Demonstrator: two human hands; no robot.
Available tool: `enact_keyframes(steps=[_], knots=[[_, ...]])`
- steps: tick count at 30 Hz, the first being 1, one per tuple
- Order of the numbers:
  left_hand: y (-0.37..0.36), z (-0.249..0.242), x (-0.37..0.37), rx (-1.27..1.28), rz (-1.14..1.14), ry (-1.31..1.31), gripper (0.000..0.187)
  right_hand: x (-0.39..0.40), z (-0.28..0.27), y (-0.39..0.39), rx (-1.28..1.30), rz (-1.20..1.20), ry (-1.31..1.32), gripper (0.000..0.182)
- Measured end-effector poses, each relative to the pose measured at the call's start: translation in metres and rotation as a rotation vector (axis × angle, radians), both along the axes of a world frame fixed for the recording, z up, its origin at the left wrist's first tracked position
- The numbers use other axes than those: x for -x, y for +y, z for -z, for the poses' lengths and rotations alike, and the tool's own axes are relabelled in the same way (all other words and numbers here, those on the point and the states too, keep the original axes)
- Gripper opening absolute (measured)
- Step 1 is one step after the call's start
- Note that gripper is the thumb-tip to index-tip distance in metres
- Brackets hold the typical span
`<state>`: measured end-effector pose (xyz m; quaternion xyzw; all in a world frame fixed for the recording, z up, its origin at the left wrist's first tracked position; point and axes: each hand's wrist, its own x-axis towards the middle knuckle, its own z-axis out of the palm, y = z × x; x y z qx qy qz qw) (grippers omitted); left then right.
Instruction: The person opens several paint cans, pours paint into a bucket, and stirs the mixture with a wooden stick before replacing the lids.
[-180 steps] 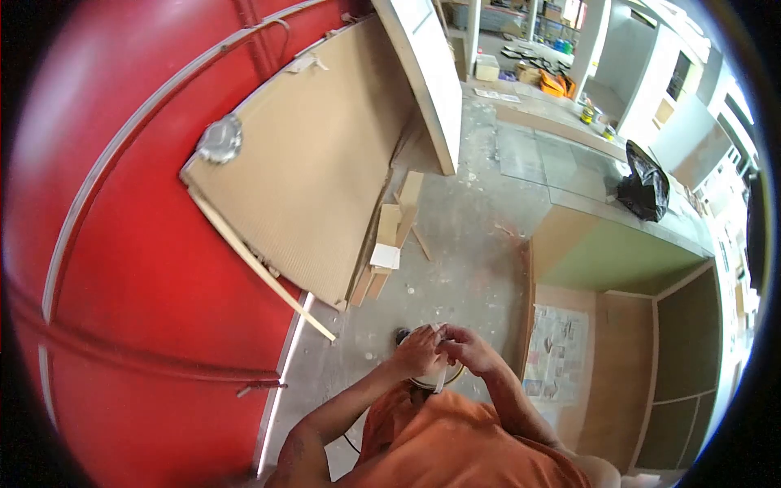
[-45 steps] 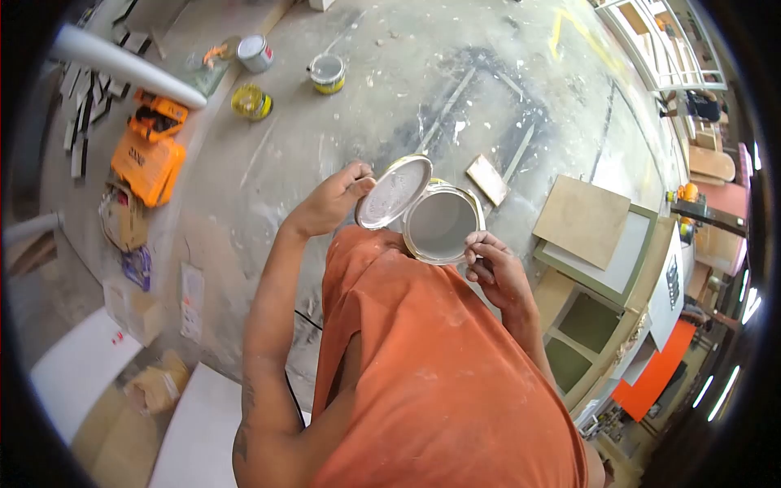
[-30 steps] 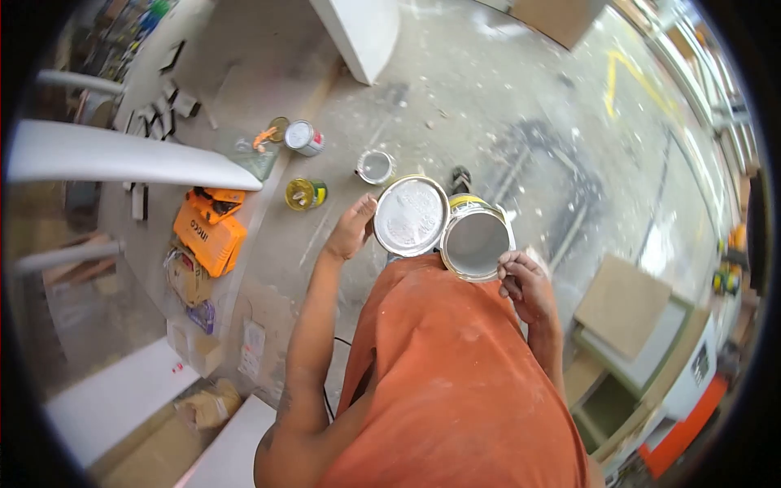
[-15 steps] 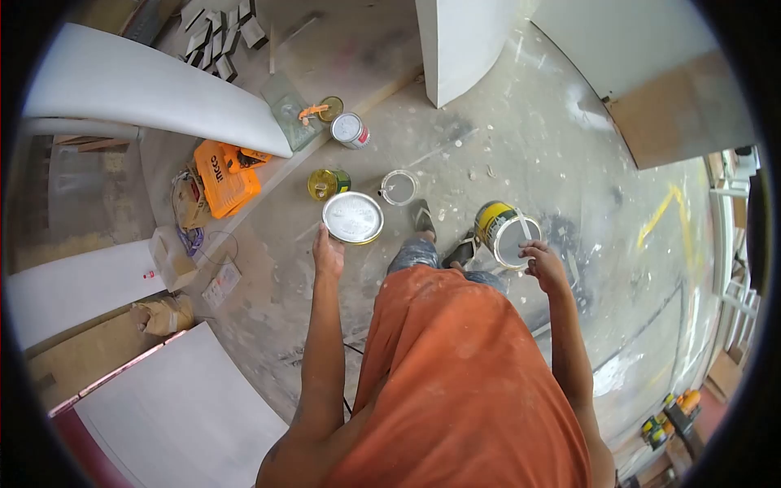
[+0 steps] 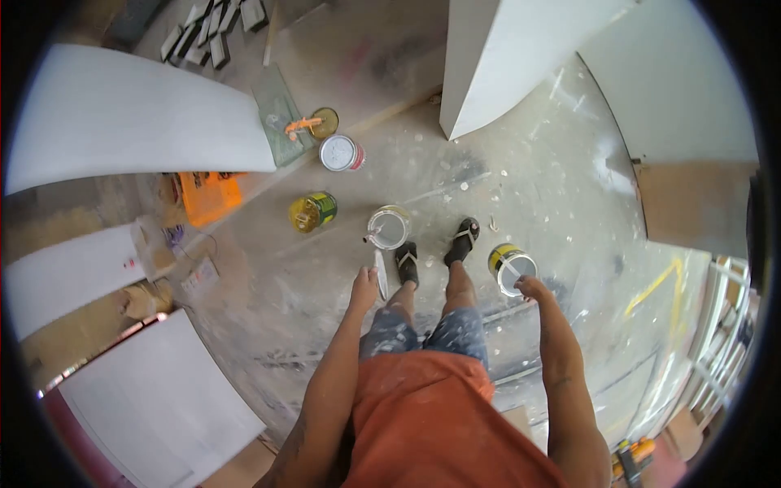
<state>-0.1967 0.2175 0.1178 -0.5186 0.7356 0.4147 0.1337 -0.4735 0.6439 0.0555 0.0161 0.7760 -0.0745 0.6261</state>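
My left hand [image 5: 365, 289] is closed on a round lid [image 5: 381, 275], seen nearly edge-on. My right hand [image 5: 532, 288] is closed at the rim of a yellow-labelled paint can [image 5: 513, 270] with grey contents. Its fingers pinch a pale flat strip [image 5: 511, 265] that crosses the can's mouth; whether this is a stick or a handle I cannot make out. An open can of grey paint [image 5: 390, 226], with something small at its rim, stands just beyond the lid. Left of it stands a yellow-green can [image 5: 314, 212].
A white-topped can [image 5: 340, 153] stands by a yellowish round tin [image 5: 324, 123] and an orange tool [image 5: 303, 125]. An orange case [image 5: 210, 198] lies to the left. Large white curved panels [image 5: 138, 114] and a white upright panel [image 5: 496, 65] flank the floor.
The lid has tipped from face-up to nearly edge-on, and my left hand has moved right and down in view. My feet have shifted. The strip stays in my right hand.
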Motion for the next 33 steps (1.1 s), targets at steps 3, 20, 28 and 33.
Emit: enact_keyframes(steps=[3,20,28,33], knots=[[0.024,0.023,0.074,-0.057,0.108,0.160,0.045,0.061,0.111,0.025,0.052,-0.514,-0.015,0.035],[0.118,0.095,0.122,-0.262,-0.277,0.175,0.040,-0.004,0.127,-0.144,0.272,-0.152,-0.161,0.035],[-0.009,0.181,0.065,0.060,-0.147,0.303,0.047,-0.028,0.103,-0.204,0.558,-0.754,-0.137,0.037],[-0.153,0.198,0.111,-0.375,-0.620,0.493,0.042,-0.006,0.163,-0.155,0.524,-0.408,0.199,0.023]])
